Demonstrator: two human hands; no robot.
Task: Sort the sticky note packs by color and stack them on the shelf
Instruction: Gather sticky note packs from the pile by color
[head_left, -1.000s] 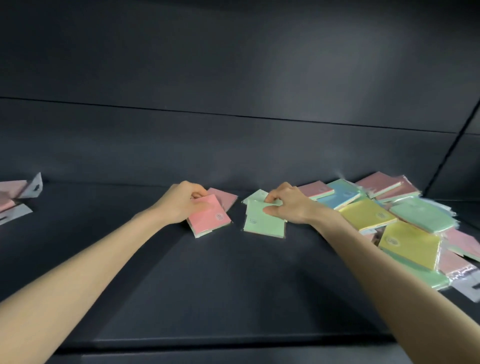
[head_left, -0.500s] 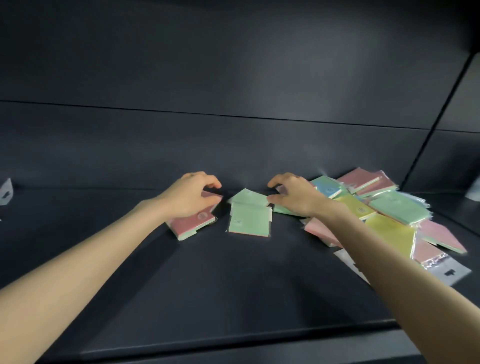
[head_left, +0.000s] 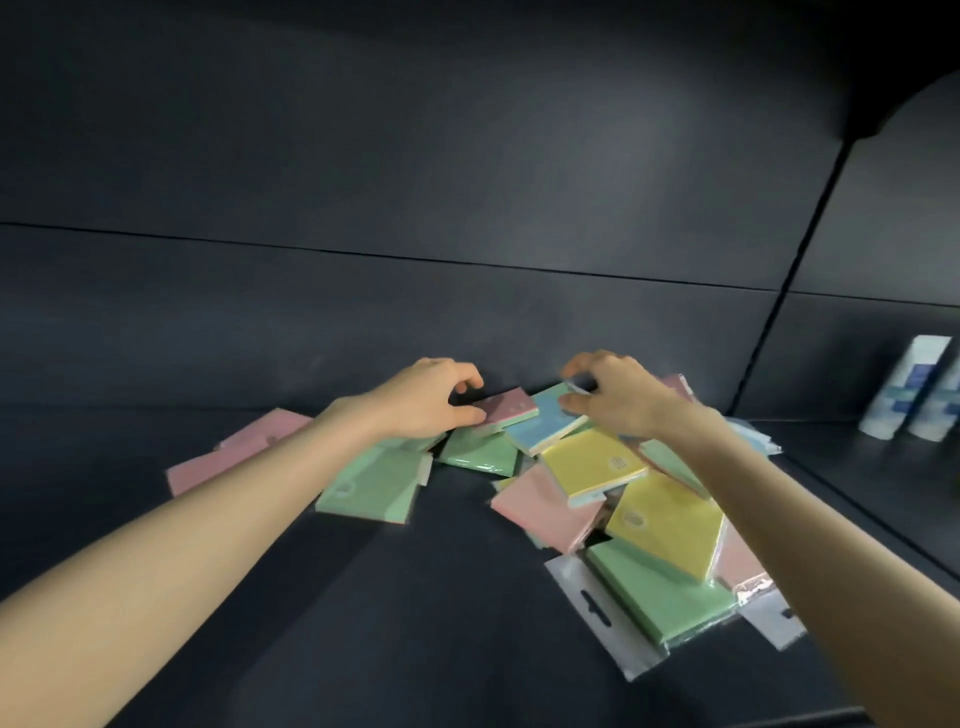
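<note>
Sticky note packs lie on a dark shelf (head_left: 363, 597). At the left are a pink stack (head_left: 244, 457) and a green stack (head_left: 374, 483), partly hidden under my left forearm. At the pile's far edge, my left hand (head_left: 426, 397) curls round the left corner of a pink pack (head_left: 506, 408), its thumb on that corner. My right hand (head_left: 618, 400) pinches the far edge of a blue pack (head_left: 540, 426) between thumb and forefinger. In the loose pile lie a green pack (head_left: 480, 452), yellow packs (head_left: 592, 462), a pink pack (head_left: 545, 512) and a green pack (head_left: 654, 587) in a clear hang-tab wrapper.
The shelf's dark back wall (head_left: 467, 322) rises just behind the hands. White and blue bottles (head_left: 904, 395) stand on the neighbouring shelf section at the right, past a divider line. The shelf's front edge runs along the bottom of the view.
My view has turned right. Both hands have left the pink and green stacks and moved right to the pile, the left onto a pink pack, the right onto a blue one.
</note>
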